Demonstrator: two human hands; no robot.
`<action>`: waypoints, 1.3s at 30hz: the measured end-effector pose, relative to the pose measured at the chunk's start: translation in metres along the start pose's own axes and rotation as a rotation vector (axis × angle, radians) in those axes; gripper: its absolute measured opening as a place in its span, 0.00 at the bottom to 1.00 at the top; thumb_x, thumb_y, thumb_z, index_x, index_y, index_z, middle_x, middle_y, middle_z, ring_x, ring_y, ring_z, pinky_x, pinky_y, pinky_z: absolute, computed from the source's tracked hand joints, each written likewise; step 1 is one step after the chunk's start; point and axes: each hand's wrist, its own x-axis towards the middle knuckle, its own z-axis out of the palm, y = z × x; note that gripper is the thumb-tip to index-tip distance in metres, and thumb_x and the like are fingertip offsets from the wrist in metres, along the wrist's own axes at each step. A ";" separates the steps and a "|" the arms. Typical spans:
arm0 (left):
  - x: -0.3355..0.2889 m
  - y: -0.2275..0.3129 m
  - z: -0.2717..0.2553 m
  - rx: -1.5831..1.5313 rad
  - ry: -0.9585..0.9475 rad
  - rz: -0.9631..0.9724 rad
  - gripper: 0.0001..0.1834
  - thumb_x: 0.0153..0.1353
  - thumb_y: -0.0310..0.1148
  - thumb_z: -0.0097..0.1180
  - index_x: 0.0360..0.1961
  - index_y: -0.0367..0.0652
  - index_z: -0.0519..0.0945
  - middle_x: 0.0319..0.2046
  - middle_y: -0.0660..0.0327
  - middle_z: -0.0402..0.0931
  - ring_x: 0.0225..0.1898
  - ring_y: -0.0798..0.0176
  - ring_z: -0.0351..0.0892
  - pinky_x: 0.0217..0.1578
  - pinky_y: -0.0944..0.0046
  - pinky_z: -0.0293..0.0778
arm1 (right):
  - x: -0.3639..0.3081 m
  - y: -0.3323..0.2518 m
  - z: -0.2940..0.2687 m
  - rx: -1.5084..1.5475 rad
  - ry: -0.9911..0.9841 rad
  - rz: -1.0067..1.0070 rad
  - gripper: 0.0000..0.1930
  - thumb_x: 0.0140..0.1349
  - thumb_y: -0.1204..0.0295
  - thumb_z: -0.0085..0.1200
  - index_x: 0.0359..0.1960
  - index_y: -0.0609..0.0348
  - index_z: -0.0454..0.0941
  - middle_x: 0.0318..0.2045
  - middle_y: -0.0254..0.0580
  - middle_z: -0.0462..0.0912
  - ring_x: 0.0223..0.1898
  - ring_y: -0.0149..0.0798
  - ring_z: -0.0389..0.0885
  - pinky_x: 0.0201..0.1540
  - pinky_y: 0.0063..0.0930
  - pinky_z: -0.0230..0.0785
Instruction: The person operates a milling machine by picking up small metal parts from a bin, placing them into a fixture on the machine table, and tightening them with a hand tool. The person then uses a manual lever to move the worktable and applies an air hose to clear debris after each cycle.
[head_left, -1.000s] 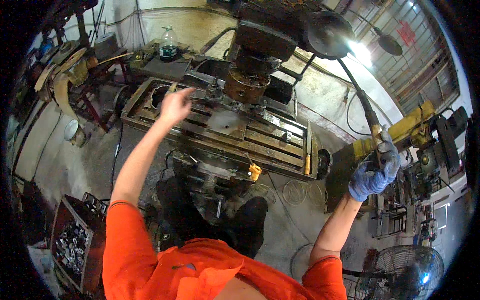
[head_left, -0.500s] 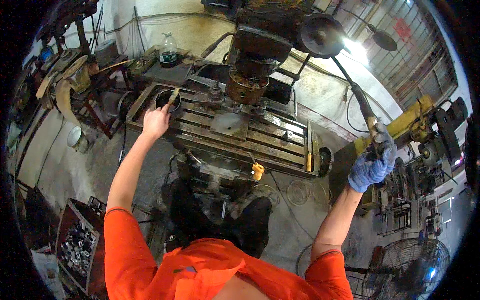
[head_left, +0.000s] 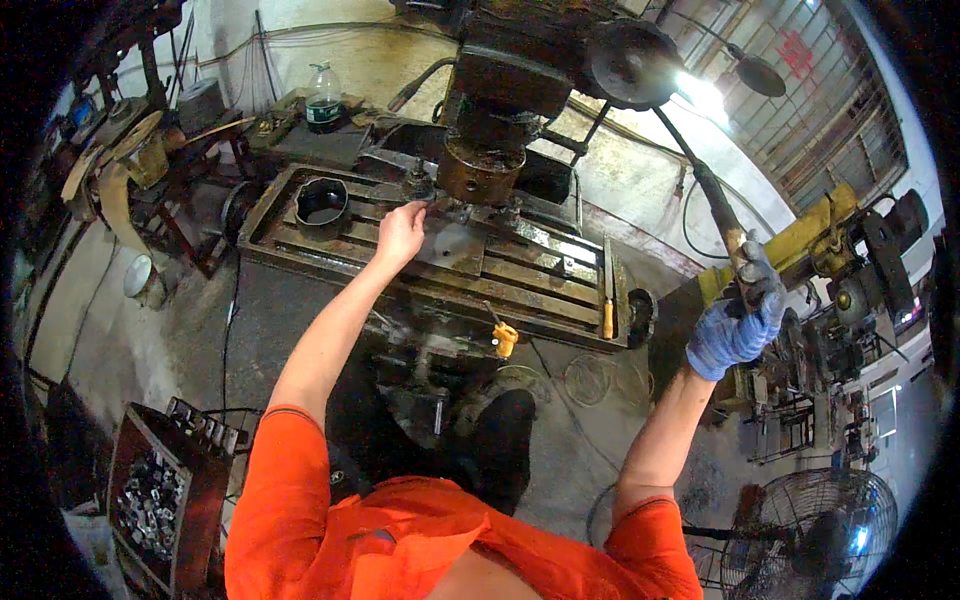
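Note:
My bare left hand [head_left: 402,235] reaches over the slotted machine table [head_left: 530,297], its fingers closed close to the dark round spindle head [head_left: 482,170]. The brush it held earlier no longer shows in the black bowl [head_left: 322,208]; it appears to be in these fingers, mostly hidden. A flat grey metal plate [head_left: 455,250] lies just right of the hand. On the right, my right hand [head_left: 738,325], in a blue-grey glove, is closed around the lower end of a long dark lever [head_left: 715,190] that slopes down from the machine.
A yellow-handled tool [head_left: 504,340] hangs at the table's front edge; another wooden-handled tool [head_left: 608,318] lies at its right end. A large bottle [head_left: 322,98] stands behind left. A crate of metal parts [head_left: 150,500] and a fan [head_left: 815,530] sit low on either side.
My left hand has moved right, from the black bowl to beside the spindle head. The brush has left the bowl. My right hand keeps its hold on the lever.

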 end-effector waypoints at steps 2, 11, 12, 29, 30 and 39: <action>0.002 -0.001 0.013 -0.006 0.001 -0.011 0.12 0.56 0.32 0.48 0.38 0.38 0.78 0.33 0.48 0.76 0.37 0.46 0.76 0.38 0.54 0.72 | 0.000 0.001 -0.001 -0.080 0.000 -0.031 0.19 0.62 0.61 0.37 0.25 0.65 0.70 0.31 0.49 0.77 0.40 0.45 0.74 0.55 0.47 0.58; -0.001 -0.012 0.018 0.002 -0.031 -0.030 0.12 0.56 0.33 0.49 0.37 0.40 0.79 0.33 0.48 0.77 0.37 0.46 0.76 0.37 0.54 0.72 | -0.015 0.002 0.000 -0.053 0.048 0.066 0.16 0.60 0.60 0.39 0.21 0.60 0.64 0.28 0.42 0.73 0.41 0.43 0.71 0.55 0.42 0.55; -0.001 -0.012 0.017 0.001 -0.042 -0.032 0.12 0.56 0.32 0.49 0.37 0.39 0.79 0.33 0.48 0.77 0.37 0.46 0.76 0.38 0.55 0.72 | -0.017 0.002 0.000 -0.053 0.025 0.051 0.16 0.60 0.61 0.38 0.21 0.60 0.64 0.28 0.41 0.73 0.40 0.42 0.71 0.55 0.42 0.55; -0.033 0.018 -0.024 0.032 -0.187 0.031 0.12 0.56 0.31 0.47 0.39 0.38 0.77 0.32 0.48 0.77 0.34 0.47 0.77 0.36 0.55 0.72 | -0.044 0.015 -0.006 -0.031 0.025 0.067 0.20 0.62 0.60 0.38 0.26 0.67 0.72 0.29 0.44 0.75 0.41 0.41 0.72 0.55 0.42 0.54; -0.033 0.020 -0.024 0.032 -0.182 0.045 0.12 0.56 0.31 0.47 0.39 0.38 0.77 0.31 0.48 0.77 0.34 0.47 0.77 0.36 0.54 0.72 | -0.045 0.017 -0.007 -0.065 0.038 0.059 0.19 0.62 0.61 0.38 0.25 0.67 0.71 0.29 0.44 0.76 0.39 0.40 0.72 0.50 0.39 0.57; -0.035 0.018 -0.022 0.016 -0.197 0.085 0.12 0.57 0.32 0.46 0.39 0.39 0.77 0.31 0.48 0.76 0.35 0.46 0.76 0.36 0.52 0.71 | -0.057 0.017 -0.008 -0.006 0.098 0.195 0.19 0.62 0.62 0.40 0.25 0.67 0.73 0.27 0.44 0.76 0.35 0.38 0.71 0.47 0.35 0.59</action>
